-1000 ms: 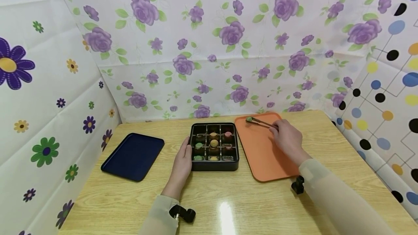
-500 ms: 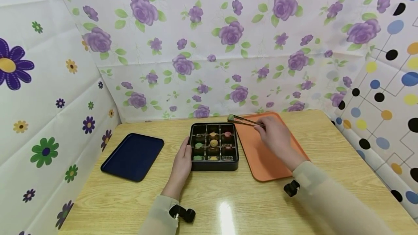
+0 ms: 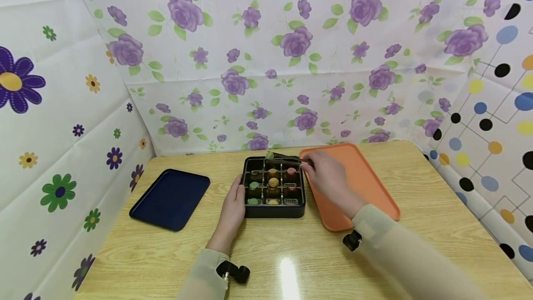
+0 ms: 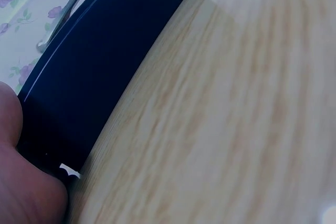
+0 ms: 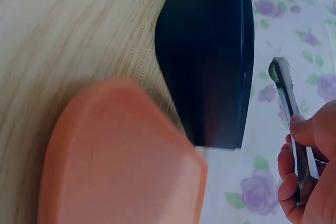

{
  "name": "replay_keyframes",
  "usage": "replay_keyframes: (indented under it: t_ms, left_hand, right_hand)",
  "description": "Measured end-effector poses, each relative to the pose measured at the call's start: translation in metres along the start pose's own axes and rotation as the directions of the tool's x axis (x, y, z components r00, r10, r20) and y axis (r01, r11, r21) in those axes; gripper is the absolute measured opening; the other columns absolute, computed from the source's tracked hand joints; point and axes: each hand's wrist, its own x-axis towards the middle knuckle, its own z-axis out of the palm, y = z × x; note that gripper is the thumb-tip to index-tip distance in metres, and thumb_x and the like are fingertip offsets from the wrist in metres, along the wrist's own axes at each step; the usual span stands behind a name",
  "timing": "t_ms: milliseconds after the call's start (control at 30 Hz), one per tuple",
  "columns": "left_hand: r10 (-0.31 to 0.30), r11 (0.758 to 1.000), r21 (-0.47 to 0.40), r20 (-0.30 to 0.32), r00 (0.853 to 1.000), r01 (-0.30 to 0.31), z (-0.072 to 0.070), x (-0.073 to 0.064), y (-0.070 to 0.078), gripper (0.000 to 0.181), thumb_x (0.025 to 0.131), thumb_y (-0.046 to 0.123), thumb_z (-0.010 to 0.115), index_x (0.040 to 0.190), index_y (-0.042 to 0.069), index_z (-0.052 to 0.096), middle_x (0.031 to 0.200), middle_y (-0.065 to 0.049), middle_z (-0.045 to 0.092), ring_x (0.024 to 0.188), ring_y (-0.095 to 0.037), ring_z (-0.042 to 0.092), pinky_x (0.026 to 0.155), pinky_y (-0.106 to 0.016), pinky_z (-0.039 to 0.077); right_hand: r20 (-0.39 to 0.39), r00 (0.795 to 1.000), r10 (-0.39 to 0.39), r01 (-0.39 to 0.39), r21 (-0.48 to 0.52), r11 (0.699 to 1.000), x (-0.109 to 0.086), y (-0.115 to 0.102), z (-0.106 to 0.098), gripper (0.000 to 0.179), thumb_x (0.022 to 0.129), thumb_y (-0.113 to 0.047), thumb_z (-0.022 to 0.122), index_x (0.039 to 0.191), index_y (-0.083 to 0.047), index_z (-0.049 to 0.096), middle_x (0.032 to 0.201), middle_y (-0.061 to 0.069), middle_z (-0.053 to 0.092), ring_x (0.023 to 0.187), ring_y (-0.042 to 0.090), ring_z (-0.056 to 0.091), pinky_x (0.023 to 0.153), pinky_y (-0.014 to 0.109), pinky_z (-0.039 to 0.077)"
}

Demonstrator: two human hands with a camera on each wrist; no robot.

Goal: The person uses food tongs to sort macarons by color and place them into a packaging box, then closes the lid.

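Observation:
My right hand grips a pair of metal tongs, plainly seen as tongs in the right wrist view. Their tips pinch a small round green sweet, perhaps a macaron, above the back row of a black compartment box. Several round sweets sit in the box: orange, pink, green and yellow. Some compartments show only a ridged clear liner. My left hand rests along the box's left side with straight fingers. In the left wrist view, part of that hand touches the box's dark wall.
An orange tray lies right of the box, partly under my right forearm. To the left is a dark blue tray. The wooden table ends at a flower-printed cloth behind.
My right hand has moved left from over the orange tray, bringing the tongs and the green macaron above the back of the box. My left hand has stayed against the box.

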Motion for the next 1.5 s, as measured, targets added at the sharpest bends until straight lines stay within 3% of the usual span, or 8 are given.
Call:
replay_keyframes:
  t_ms: [133, 267, 533, 800, 1067, 1233, 1500]
  left_hand:
    - [-0.001, 1.0, 0.002, -0.003, 1.0, 0.001, 0.002, -0.001, 0.001, 0.058, 0.124, 0.037, 0.034, 0.178, 0.018, 0.025, 0.18, -0.015, 0.028, 0.162, -0.042, 0.033, 0.13, -0.064, 0.026]
    - [-0.001, 1.0, 0.013, -0.012, 1.0, 0.001, 0.005, -0.001, 0.003, 0.057, 0.124, 0.035, 0.034, 0.178, 0.018, 0.026, 0.18, -0.015, 0.028, 0.162, -0.042, 0.031, 0.13, -0.064, 0.026]
    - [0.009, 0.999, 0.032, 0.003, 1.0, -0.009, 0.01, -0.004, 0.005, 0.057, 0.124, 0.036, 0.033, 0.178, 0.017, 0.026, 0.181, -0.015, 0.026, 0.164, -0.042, 0.026, 0.131, -0.065, 0.025]
    - [0.004, 0.999, 0.035, -0.004, 1.0, -0.004, 0.013, -0.004, 0.007, 0.057, 0.124, 0.038, 0.032, 0.178, 0.019, 0.026, 0.181, -0.014, 0.027, 0.164, -0.041, 0.028, 0.13, -0.065, 0.025]
    - [-0.014, 0.998, 0.055, -0.009, 1.0, 0.015, 0.011, -0.002, 0.009, 0.058, 0.124, 0.04, 0.031, 0.178, 0.021, 0.025, 0.18, -0.014, 0.028, 0.162, -0.041, 0.032, 0.13, -0.065, 0.027]
    - [-0.008, 0.997, 0.07, -0.016, 1.0, 0.009, 0.008, -0.004, 0.009, 0.057, 0.124, 0.036, 0.031, 0.178, 0.019, 0.025, 0.18, -0.014, 0.027, 0.162, -0.042, 0.033, 0.13, -0.065, 0.027]
    - [-0.014, 0.997, 0.078, -0.023, 1.0, 0.016, 0.005, -0.013, 0.009, 0.058, 0.124, 0.035, 0.032, 0.179, 0.019, 0.023, 0.181, -0.013, 0.024, 0.163, -0.041, 0.03, 0.131, -0.064, 0.026]
  right_hand:
    - [0.011, 1.0, -0.014, 0.014, -0.02, 1.0, 0.002, -0.011, 0.006, 0.025, 0.111, -0.032, 0.073, 0.126, -0.013, 0.077, 0.119, 0.007, 0.074, 0.091, 0.026, 0.073, 0.074, 0.048, 0.061]
    - [0.022, 0.999, -0.029, 0.029, -0.022, 0.999, 0.003, -0.017, 0.013, 0.022, 0.111, -0.032, 0.072, 0.123, -0.014, 0.077, 0.112, 0.004, 0.072, 0.084, 0.022, 0.069, 0.07, 0.044, 0.059]
    - [0.009, 0.999, -0.038, 0.038, -0.03, 0.999, 0.003, -0.019, 0.026, 0.023, 0.111, -0.032, 0.073, 0.123, -0.014, 0.078, 0.111, 0.003, 0.071, 0.081, 0.02, 0.069, 0.069, 0.043, 0.06]
    - [0.043, 0.999, -0.017, 0.019, -0.05, 0.999, 0.008, -0.017, 0.032, 0.024, 0.11, -0.033, 0.073, 0.123, -0.013, 0.078, 0.112, 0.004, 0.071, 0.082, 0.021, 0.069, 0.07, 0.044, 0.061]
    - [0.058, 0.998, 0.003, -0.001, -0.035, 0.999, 0.01, -0.015, 0.028, 0.027, 0.111, -0.033, 0.073, 0.127, -0.012, 0.076, 0.113, 0.004, 0.071, 0.084, 0.021, 0.069, 0.072, 0.045, 0.061]
    - [0.051, 0.998, 0.025, -0.023, -0.039, 0.999, 0.006, -0.009, 0.021, 0.03, 0.111, -0.034, 0.072, 0.132, -0.012, 0.075, 0.125, 0.006, 0.073, 0.091, 0.025, 0.072, 0.073, 0.047, 0.061]
    - [0.019, 0.999, 0.04, -0.041, 0.004, 0.999, -0.007, 0.008, 0.009, 0.039, 0.109, -0.037, 0.075, 0.138, -0.011, 0.075, 0.127, 0.008, 0.071, 0.08, 0.021, 0.07, 0.062, 0.041, 0.056]
